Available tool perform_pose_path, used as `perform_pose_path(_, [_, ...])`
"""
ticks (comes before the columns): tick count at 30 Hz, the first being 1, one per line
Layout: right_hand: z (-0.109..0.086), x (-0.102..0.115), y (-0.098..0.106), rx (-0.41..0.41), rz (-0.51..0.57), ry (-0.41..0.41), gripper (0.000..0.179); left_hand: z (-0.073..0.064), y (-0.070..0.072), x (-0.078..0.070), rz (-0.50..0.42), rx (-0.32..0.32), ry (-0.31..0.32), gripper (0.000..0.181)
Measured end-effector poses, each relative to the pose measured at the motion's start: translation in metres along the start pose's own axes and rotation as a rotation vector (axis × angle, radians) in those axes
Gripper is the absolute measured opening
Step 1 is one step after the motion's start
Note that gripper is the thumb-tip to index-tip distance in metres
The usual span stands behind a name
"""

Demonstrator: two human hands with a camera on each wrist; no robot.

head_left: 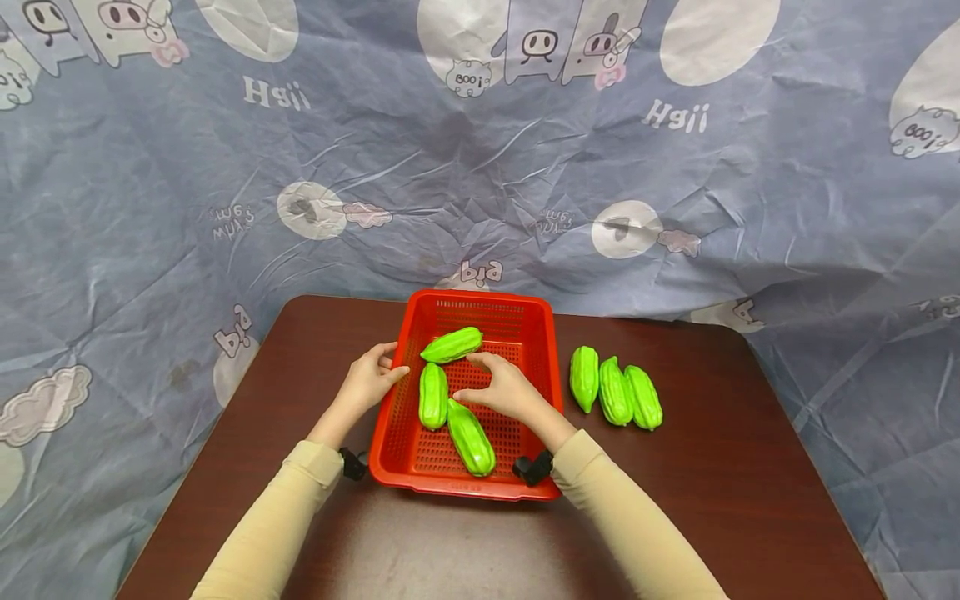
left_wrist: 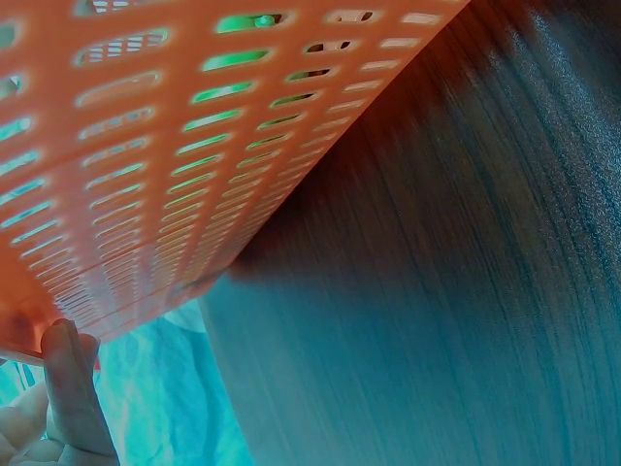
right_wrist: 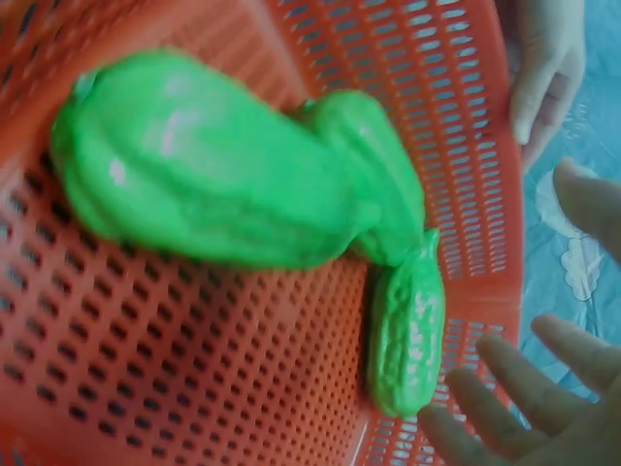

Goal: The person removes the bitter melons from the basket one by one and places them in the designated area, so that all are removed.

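Observation:
A red plastic basket point(head_left: 551, 358) with slotted walls stands on the table, three green ridged gourds inside. One gourd point(head_left: 452, 344) lies slantwise toward the back, another gourd point(head_left: 432, 397) along the left wall, and a third gourd point(head_left: 471, 439) nearer the front. My left hand point(head_left: 369, 379) grips the basket's left rim, thumb over the edge and fingers outside; the left wrist view shows fingers point(left_wrist: 73, 388) against the outer wall. My right hand point(head_left: 504, 387) hovers over the basket with thumb and fingers spread, holding nothing, close to the back gourd point(right_wrist: 408, 335).
Three more green gourds point(head_left: 617, 392) lie side by side on the dark brown table point(head_left: 720, 467), right of the basket. Behind the table hangs a wrinkled blue-grey printed cloth point(head_left: 450, 167).

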State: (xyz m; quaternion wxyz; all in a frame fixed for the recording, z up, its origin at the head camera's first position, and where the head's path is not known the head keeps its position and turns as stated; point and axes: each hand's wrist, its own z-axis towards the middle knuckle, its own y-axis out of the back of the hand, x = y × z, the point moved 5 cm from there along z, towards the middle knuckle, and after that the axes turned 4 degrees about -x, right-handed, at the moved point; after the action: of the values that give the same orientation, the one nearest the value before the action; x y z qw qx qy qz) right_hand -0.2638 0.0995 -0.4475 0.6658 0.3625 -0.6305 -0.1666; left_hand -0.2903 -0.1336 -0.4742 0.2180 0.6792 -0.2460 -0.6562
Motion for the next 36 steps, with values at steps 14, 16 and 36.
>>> perform_pose_path(14, [0.008,-0.006,-0.013,0.093,-0.089,0.044,0.073,0.0,0.0,0.0,-0.001,-0.002,0.002,0.06])
perform_pose_path(16, [0.008,-0.007,-0.017,0.105,-0.1,0.045,0.073,0.0,0.001,0.0,-0.001,-0.003,0.004,0.06])
perform_pose_path(36, [0.009,-0.019,-0.043,0.259,-0.206,0.031,0.078,-0.001,0.001,-0.001,-0.01,0.012,0.016,0.06])
